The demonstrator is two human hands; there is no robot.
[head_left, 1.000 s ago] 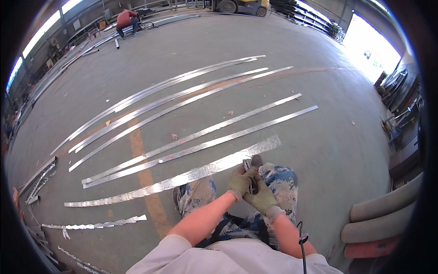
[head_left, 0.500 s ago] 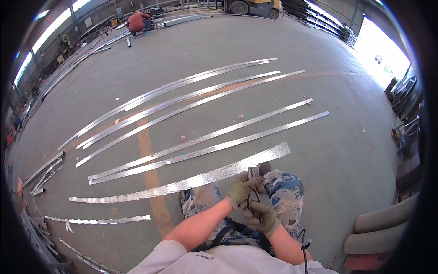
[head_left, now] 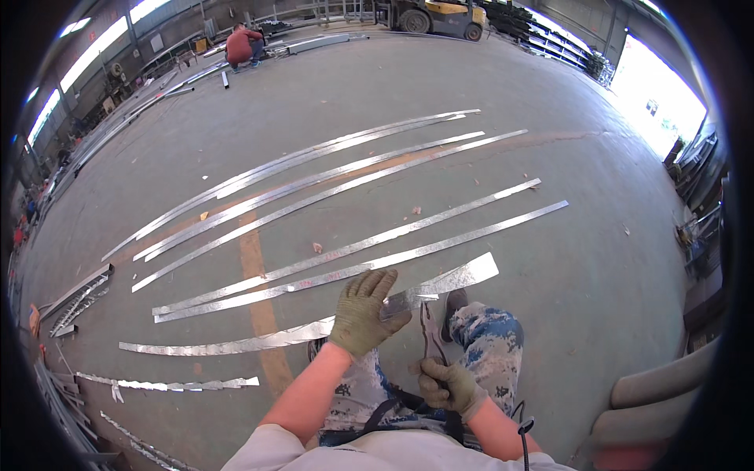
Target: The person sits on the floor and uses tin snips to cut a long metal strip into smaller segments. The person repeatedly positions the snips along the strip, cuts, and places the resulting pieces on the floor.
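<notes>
My left hand (head_left: 363,312), in a worn olive glove, is at the middle of a wide shiny sheet-metal strip (head_left: 463,275) lying across in front of my knees. Its fingers lie over the strip and the thumb sits along the near edge, gripping it; part of the strip is hidden behind the palm. My gloved right hand (head_left: 449,385) is closed round the handles of a pair of tin snips (head_left: 430,330). The jaws point away from me and reach the strip's near edge, just right of my left hand.
Several narrower metal strips (head_left: 424,228) lie spread beyond. A jagged offcut (head_left: 188,385) is at the lower left, below metal profiles (head_left: 78,294). A person in red (head_left: 242,45) crouches far off near a yellow forklift (head_left: 440,17). Rolled grey material (head_left: 660,385) sits at right.
My left hand has left the snips and moved left onto the wide strip. My right hand keeps the snips, now with the jaws at the strip's edge.
</notes>
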